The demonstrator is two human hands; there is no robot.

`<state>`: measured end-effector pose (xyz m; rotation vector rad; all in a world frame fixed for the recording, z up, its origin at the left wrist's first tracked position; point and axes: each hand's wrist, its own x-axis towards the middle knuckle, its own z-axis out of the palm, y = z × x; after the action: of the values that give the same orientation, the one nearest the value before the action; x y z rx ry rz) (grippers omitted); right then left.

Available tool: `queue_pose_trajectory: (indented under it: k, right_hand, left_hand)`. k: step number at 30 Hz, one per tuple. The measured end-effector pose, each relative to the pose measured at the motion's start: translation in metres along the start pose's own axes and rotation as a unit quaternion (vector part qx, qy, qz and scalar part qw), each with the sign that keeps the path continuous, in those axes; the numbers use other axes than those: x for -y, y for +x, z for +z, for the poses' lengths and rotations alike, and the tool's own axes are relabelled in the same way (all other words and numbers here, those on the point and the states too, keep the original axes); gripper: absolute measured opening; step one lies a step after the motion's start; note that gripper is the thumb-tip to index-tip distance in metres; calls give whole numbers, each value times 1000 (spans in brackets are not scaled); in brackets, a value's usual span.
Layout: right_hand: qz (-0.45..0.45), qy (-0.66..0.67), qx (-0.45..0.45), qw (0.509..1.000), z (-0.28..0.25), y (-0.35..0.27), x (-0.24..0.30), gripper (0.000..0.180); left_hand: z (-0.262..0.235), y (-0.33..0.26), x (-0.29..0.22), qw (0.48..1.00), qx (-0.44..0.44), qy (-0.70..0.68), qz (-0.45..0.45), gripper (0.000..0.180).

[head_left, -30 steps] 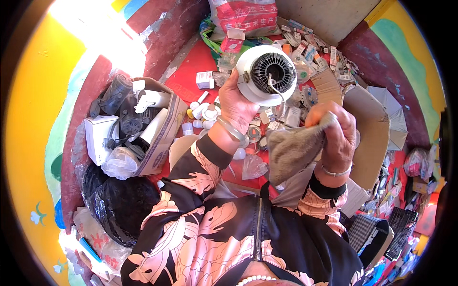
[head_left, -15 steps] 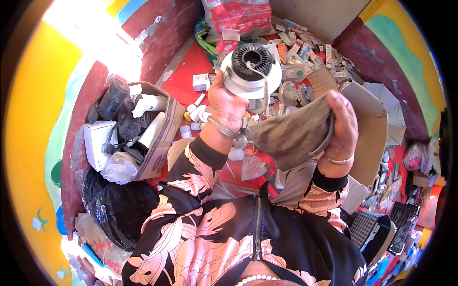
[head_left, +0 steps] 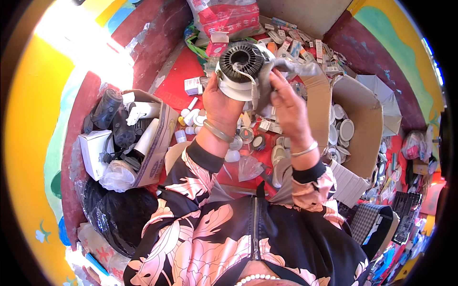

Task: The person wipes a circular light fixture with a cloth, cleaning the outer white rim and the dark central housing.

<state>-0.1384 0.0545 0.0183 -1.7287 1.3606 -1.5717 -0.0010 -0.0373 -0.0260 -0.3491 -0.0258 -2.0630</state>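
In front of me, a round downlight (head_left: pixel 244 47) with a black finned heat sink and a white rim is held up, its fins facing me. My left hand (head_left: pixel 220 107) is closed around the near left side of the rim. A short pale cord (head_left: pixel 254 87) hangs from the heat sink's centre. My right hand (head_left: pixel 290 106), slightly blurred, holds a grey-brown cloth (head_left: pixel 265 88) against the light's right side. The cloth hides that side of the rim.
At left stands a cardboard box (head_left: pixel 159 148) of black and white lamp fixtures, with a black plastic bag (head_left: pixel 119 217) nearer. An open carton (head_left: pixel 365 124) at right holds round white discs. Small boxes (head_left: pixel 300 47) and bulbs litter the red floor covering (head_left: pixel 177 78).
My right hand has brought the cloth left, from apart on the right onto the downlight's side. The downlight, still in my left hand, has shifted slightly left in view.
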Motion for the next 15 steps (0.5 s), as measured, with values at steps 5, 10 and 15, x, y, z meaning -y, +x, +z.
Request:
queue_pose_trajectory:
  k: [5,10,15]
  right_hand:
    - [-161,-390,37,906,27,-5,11,47]
    - [-210,-403,29,891,21,-3,9,48]
    - [-209,-385,-40,898,21,-6,17,47]
  left_hand:
    - [-9,0,-5,1000,-2,23,21,46]
    - [-1,-2,-1,999,34,7,18,43]
    - [12,-2,8,994,-65,75,41,43]
